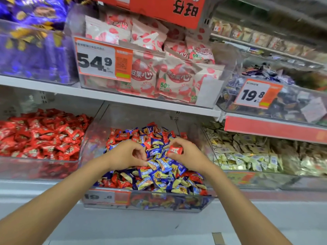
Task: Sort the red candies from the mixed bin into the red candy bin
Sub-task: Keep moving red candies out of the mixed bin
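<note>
Right hand [190, 156] over the mixed bin [159, 203]. Its fingers [182, 140] and thumb pinch one red candy [175, 149], just above the heap. Left hand [123, 154] close beside, fingers curled down at the blue-yellow candies [160, 164]; cannot tell if it grips any. Red candy bin [35, 167] adjoins at left, heaped with red candies.

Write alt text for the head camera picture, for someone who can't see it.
A person's right hand pinches a red candy above the mixed bin of red, blue and yellow candies in a shop, while the left hand curls over the pile beside it. The red candy bin sits just to the left.
</note>
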### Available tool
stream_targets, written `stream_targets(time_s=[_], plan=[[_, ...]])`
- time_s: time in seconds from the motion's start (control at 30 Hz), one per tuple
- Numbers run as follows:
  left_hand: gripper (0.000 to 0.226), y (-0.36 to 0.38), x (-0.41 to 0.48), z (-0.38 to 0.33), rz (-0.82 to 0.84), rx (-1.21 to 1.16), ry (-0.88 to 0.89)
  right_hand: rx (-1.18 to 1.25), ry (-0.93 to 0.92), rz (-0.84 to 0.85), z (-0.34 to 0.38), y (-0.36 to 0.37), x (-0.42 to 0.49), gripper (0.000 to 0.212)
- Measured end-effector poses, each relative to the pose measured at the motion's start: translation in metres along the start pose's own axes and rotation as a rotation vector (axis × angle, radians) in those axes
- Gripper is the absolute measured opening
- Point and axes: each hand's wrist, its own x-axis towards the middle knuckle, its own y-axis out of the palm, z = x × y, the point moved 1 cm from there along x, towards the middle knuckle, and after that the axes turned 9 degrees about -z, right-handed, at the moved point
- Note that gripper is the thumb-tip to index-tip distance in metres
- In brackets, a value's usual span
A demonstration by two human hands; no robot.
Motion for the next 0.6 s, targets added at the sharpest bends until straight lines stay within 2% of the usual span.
stream_targets(time_s=[0.07, 0.17, 0.3, 0.37, 0.43, 0.53, 0.6], plan=[[0.016, -0.002, -0.001, 0.001, -0.043, -0.017, -0.012, 0.107, 0.029, -0.081, 0.000, -0.008, -0.002, 0.014], [0.015, -0.006, 0.001, 0.002, -0.226, -0.034, -0.036, 0.213, 0.082, -0.179, 0.000, -0.021, -0.009, 0.013], [0.004, -0.012, 0.002, -0.005, -0.371, -0.057, -0.035, 0.299, 0.099, -0.251, 0.001, -0.034, -0.014, 0.027], [0.014, -0.010, 0.005, -0.004, -0.349, -0.022, -0.036, 0.262, 0.106, -0.234, 0.000, -0.033, -0.015, 0.021], [0.023, -0.007, 0.008, 0.000, -0.300, 0.000, -0.054, 0.175, 0.136, -0.128, -0.004, -0.025, -0.016, 0.016], [0.011, -0.002, 0.011, 0.013, -0.195, 0.085, -0.075, -0.004, 0.107, 0.070, -0.007, -0.009, -0.021, 0.035], [0.014, 0.003, 0.010, 0.017, -0.082, 0.172, -0.099, -0.134, 0.059, 0.094, -0.012, 0.003, -0.023, 0.039]])
